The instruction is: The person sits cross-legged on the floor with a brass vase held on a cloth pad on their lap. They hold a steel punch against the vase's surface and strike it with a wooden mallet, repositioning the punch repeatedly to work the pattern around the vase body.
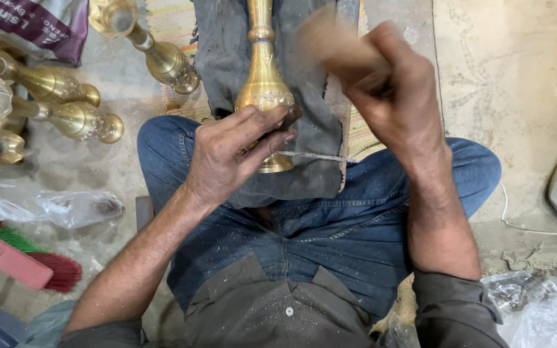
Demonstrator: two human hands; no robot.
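A tall brass vase (263,84) lies on a dark grey cloth (220,45) spread over my lap, its round foot toward me. My left hand (230,154) rests on the vase's bulb and pinches a short dark tool (289,116) against the metal. My right hand (388,90) is raised to the right of the vase, fist closed on a wooden mallet (336,42) that is blurred by motion. A thin cord (317,156) runs across the cloth below the vase foot.
Several finished brass vases (66,96) lie on the floor at upper left, one more (153,48) beside the cloth. Clear plastic bags (66,207) lie at left and at lower right (536,309). A red and green brush (20,254) sits lower left.
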